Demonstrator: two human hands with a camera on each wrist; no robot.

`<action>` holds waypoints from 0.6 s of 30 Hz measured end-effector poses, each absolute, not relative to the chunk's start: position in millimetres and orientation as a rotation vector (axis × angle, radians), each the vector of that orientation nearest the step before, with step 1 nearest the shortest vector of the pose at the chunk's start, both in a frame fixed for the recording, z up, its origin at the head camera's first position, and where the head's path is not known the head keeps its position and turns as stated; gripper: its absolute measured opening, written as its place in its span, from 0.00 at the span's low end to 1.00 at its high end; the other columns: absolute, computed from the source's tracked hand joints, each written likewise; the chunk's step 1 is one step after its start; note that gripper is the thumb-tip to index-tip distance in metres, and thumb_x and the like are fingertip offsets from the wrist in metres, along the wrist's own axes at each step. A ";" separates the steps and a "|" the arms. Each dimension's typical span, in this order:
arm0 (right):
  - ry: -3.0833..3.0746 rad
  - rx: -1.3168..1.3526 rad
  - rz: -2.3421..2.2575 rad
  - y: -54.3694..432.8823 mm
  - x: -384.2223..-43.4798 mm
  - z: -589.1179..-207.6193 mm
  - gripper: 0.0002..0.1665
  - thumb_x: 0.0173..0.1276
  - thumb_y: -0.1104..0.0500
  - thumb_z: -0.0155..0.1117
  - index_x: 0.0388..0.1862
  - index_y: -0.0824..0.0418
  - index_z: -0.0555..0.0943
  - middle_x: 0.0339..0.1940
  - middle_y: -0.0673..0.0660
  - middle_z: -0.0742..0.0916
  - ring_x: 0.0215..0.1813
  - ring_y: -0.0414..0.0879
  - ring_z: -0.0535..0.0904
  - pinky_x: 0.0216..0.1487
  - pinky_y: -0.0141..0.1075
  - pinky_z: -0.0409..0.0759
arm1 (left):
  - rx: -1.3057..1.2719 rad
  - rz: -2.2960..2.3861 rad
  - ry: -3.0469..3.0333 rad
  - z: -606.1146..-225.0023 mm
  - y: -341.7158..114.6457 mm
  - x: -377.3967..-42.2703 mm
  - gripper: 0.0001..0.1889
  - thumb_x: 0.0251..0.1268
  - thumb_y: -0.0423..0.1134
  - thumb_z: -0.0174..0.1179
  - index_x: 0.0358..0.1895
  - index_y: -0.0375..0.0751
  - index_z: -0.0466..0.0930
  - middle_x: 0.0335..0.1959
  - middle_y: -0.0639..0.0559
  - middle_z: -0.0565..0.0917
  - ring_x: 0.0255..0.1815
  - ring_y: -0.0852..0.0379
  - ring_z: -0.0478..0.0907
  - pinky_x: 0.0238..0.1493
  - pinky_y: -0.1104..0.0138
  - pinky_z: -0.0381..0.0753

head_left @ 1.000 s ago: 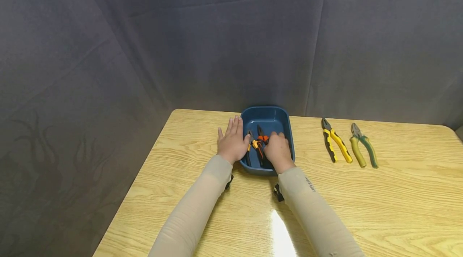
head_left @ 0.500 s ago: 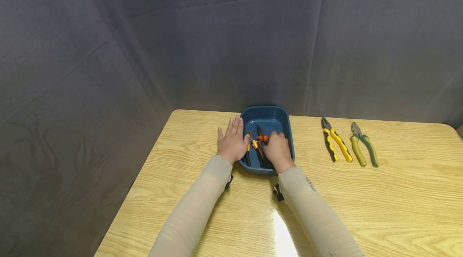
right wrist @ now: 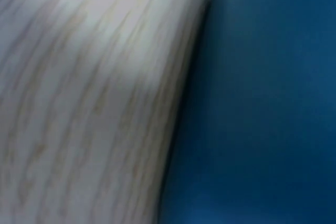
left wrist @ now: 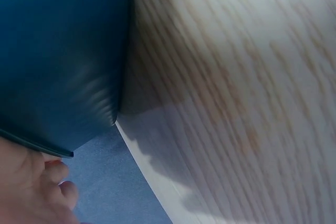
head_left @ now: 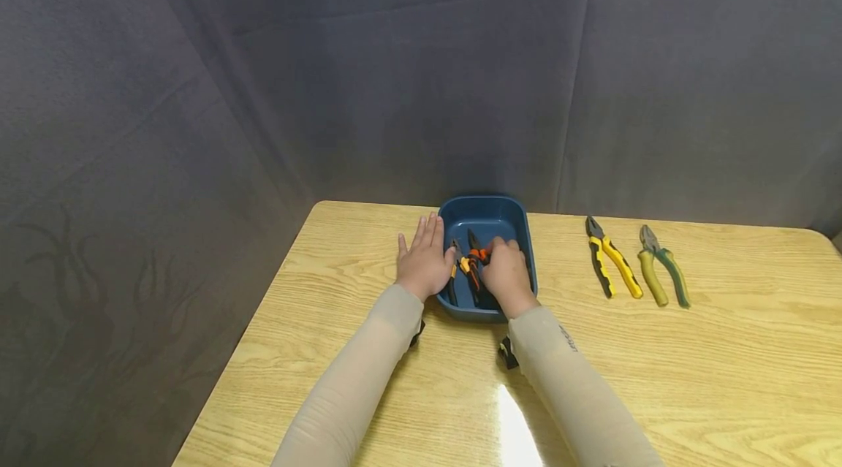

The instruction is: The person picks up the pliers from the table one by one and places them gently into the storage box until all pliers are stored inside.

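A dark blue bin [head_left: 485,205] stands at the table's back, with several pliers inside. My left hand [head_left: 424,262] lies along the bin's left rim, fingers straight; the left wrist view shows its fingers [left wrist: 56,184] at the rim. My right hand [head_left: 508,273] is down in the bin, its curled fingers at the handles of the orange-and-black pliers [head_left: 475,253], gripping them; the hand hides part of these handles. To their left in the bin lie pliers with orange-yellow and black handles [head_left: 452,284]. The right wrist view shows only the bin's outer wall [right wrist: 262,103] and the table.
Right of the bin on the wooden table [head_left: 723,365] lie yellow-and-black pliers [head_left: 618,266] and, beside them, green-and-olive pliers [head_left: 674,273]. A grey cloth [head_left: 408,101] hangs right behind the table's back edge and along its left side.
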State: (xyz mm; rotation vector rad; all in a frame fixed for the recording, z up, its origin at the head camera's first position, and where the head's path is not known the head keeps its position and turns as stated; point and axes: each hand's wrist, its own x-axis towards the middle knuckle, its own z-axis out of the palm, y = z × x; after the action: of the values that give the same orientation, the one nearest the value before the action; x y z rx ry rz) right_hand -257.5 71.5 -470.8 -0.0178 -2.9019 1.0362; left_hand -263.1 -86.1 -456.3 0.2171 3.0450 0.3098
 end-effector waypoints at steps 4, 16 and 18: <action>-2.888 -0.015 1.048 70.9 -257.4 -470.6 0.18 0.60 0.73 0.65 0.51 0.71 0.79 0.48 0.70 0.80 0.49 0.65 0.80 0.52 0.54 0.80 | 0.214 0.288 3.045 -457.2 -85.8 -263.9 0.35 0.84 0.56 0.35 0.84 0.46 0.39 0.85 0.53 0.38 0.84 0.53 0.32 0.79 0.42 0.35; -2.810 0.049 1.106 71.9 -256.4 -470.3 0.22 0.59 0.76 0.59 0.54 0.71 0.80 0.49 0.69 0.80 0.50 0.63 0.81 0.51 0.52 0.81 | 0.205 0.351 3.044 -456.3 -84.8 -262.1 0.35 0.84 0.54 0.39 0.84 0.45 0.40 0.85 0.52 0.39 0.84 0.53 0.32 0.79 0.42 0.32; -2.795 0.055 1.118 71.7 -256.2 -470.5 0.22 0.59 0.76 0.58 0.54 0.71 0.80 0.50 0.69 0.80 0.50 0.62 0.81 0.51 0.51 0.82 | 0.199 0.349 3.045 -458.4 -84.8 -263.5 0.35 0.83 0.54 0.39 0.84 0.45 0.40 0.85 0.52 0.40 0.84 0.53 0.32 0.79 0.42 0.32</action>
State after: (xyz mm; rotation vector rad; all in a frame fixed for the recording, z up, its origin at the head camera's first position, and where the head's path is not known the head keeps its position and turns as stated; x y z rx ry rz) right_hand -256.2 71.7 -470.5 0.0547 -2.7950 1.1184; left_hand -263.5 -84.8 -458.4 0.1991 3.0449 0.3488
